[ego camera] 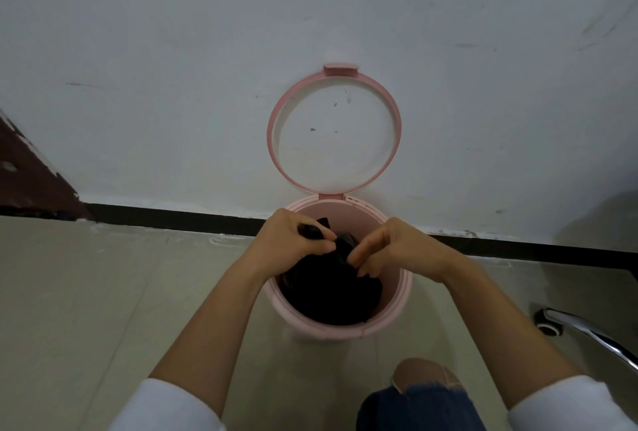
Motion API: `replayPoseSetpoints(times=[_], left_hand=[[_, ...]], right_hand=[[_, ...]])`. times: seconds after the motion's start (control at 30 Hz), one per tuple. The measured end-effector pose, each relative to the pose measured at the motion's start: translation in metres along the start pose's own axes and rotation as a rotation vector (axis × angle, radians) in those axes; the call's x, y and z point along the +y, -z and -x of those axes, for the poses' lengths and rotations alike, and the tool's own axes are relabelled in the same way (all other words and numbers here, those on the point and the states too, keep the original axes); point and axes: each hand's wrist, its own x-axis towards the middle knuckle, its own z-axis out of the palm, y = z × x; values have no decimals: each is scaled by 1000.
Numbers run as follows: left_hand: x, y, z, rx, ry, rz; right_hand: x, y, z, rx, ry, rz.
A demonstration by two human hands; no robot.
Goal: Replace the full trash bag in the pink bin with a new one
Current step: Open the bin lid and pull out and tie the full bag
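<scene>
Hands (341, 247) gripping bag (328, 296) inside bin rim (397, 313)

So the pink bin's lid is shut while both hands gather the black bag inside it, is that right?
Not quite: the head view shows the lid flipped open against the wall. The rest holds: left hand and right hand gather the black bag inside the pink bin.
</scene>
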Motion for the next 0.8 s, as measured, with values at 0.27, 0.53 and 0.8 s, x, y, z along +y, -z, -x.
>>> replayPoseSetpoints(times=[0.27, 0.53, 0.8], left_hand=[[-3, -9, 1, 204, -312, -557], [-26, -19, -3, 459, -422, -610], [-19, -22, -5, 397, -192, -295]], right_hand=[[12, -36, -38, 228, 49, -27], [14, -45, -42, 334, -34, -323], [19, -43, -43, 574, -47, -848]])
